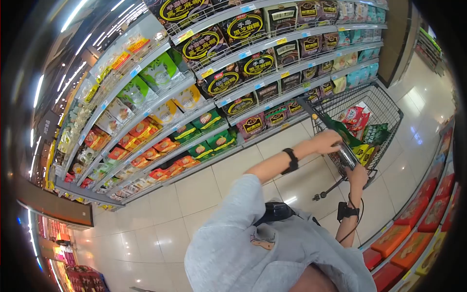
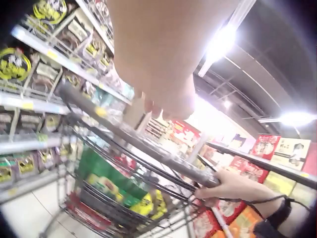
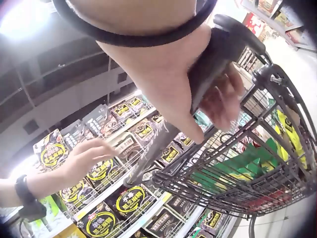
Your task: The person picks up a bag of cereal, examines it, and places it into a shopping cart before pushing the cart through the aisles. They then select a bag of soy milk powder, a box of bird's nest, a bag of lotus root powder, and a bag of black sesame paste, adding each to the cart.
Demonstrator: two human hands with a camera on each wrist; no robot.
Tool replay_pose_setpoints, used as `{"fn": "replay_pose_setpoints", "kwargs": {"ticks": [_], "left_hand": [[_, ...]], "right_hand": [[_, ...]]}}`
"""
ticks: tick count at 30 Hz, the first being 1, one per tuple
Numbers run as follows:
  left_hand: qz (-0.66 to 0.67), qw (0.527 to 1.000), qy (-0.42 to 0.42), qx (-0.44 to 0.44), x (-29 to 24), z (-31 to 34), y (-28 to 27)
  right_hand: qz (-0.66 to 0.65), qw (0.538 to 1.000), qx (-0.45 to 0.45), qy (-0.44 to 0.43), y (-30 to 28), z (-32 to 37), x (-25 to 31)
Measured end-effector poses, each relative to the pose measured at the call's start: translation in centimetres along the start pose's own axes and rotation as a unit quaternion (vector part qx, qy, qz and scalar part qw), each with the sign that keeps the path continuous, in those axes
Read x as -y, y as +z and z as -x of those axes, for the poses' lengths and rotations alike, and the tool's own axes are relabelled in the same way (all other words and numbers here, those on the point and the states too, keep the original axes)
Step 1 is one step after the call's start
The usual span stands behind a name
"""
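Toward the end of the shopping cart's handle point(image 1: 347, 158), my right hand point(image 1: 357, 176) grips the dark bar; in the right wrist view its thumb and fingers pass on opposite sides. My left hand point(image 1: 327, 142) overlaps the other part of the handle in the head view. The right wrist view shows this left hand point(image 3: 91, 159) raised apart from the bar, fingers loosely extended, holding nothing. Inside the wire cart point(image 3: 225, 186) lie a red and white packet point(image 1: 354, 117), a dark green packet point(image 1: 377, 133), a large green bag point(image 2: 111, 176) and yellow packs point(image 2: 153, 203).
Tall shelves with black sesame packets point(image 1: 243, 27) and orange and green bags point(image 1: 146, 129) run along the left, close to the cart. On the right stands a low display of red and orange boxes point(image 1: 411, 248). Pale floor tiles point(image 1: 189, 194) lie between them.
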State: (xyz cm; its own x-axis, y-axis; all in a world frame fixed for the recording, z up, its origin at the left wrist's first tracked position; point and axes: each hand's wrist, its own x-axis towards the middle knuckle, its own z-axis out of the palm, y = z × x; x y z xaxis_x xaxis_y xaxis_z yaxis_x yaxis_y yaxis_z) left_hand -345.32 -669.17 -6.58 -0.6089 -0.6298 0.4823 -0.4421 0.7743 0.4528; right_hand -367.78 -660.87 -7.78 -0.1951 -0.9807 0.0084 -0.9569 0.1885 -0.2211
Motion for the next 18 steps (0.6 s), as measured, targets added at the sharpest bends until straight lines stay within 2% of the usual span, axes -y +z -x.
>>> {"fn": "replay_pose_setpoints", "kwargs": {"ticks": [1, 4, 5, 6, 7, 8, 9, 10, 11, 12, 13, 14, 16, 18], "left_hand": [[0.001, 0.999, 0.021, -0.034, 0.2, 0.8, -3.4], [-0.113, 0.984, -0.046, -0.129, 5.0, 5.7, -13.5], [-0.15, 0.974, -0.125, -0.111, 5.1, 7.2, -18.1], [-0.188, 0.96, -0.132, -0.163, 9.0, 10.3, -21.5], [-0.235, 0.935, -0.208, -0.162, 11.1, 12.7, -25.4], [-0.262, 0.908, -0.242, -0.222, 11.8, 14.9, -29.2], [-0.305, 0.873, -0.307, -0.224, 12.9, 16.8, -33.2], [-0.325, 0.845, -0.313, -0.288, 14.4, 18.8, -36.7], [-0.323, 0.804, -0.357, -0.35, 14.5, 19.9, -40.2], [-0.326, 0.778, -0.327, -0.427, 15.4, 21.2, -43.6], [-0.347, 0.76, -0.308, -0.456, 15.7, 22.3, -47.2], [-0.368, 0.74, -0.287, -0.485, 15.7, 23.0, -51.2], [-0.477, 0.678, -0.269, -0.491, 15.5, 24.8, -58.8], [-0.503, 0.621, -0.275, -0.534, 13.5, 24.9, -65.1]], "right_hand": [[0.014, 1.0, -0.02, -0.016, 0.5, -0.4, -0.2], [0.005, 1.0, 0.011, 0.009, -0.3, -1.0, 0.0], [0.0, 1.0, 0.011, 0.007, -0.5, -1.1, -0.1], [-0.002, 1.0, 0.009, 0.007, -0.6, -1.2, -0.1], [-0.004, 1.0, 0.006, 0.007, -0.7, -1.4, 0.0], [-0.002, 1.0, 0.016, 0.012, -0.7, -1.7, 0.0], [0.0, 1.0, 0.025, 0.018, -0.5, -2.0, -0.2], [0.001, 0.999, 0.035, 0.014, 0.0, -2.3, -0.7], [-0.004, 0.998, 0.055, 0.016, -0.7, -2.3, -0.2], [0.018, 0.998, 0.062, 0.013, -0.2, -2.7, -0.6], [0.018, 0.998, 0.062, 0.027, -1.2, -2.5, 0.3], [-0.046, 0.995, 0.086, 0.035, -1.2, -2.8, 0.2], [-0.042, 0.993, 0.096, 0.05, 1.3, -4.0, -1.7], [-0.043, 0.985, 0.133, 0.1, 1.4, -4.5, -1.8]]}}
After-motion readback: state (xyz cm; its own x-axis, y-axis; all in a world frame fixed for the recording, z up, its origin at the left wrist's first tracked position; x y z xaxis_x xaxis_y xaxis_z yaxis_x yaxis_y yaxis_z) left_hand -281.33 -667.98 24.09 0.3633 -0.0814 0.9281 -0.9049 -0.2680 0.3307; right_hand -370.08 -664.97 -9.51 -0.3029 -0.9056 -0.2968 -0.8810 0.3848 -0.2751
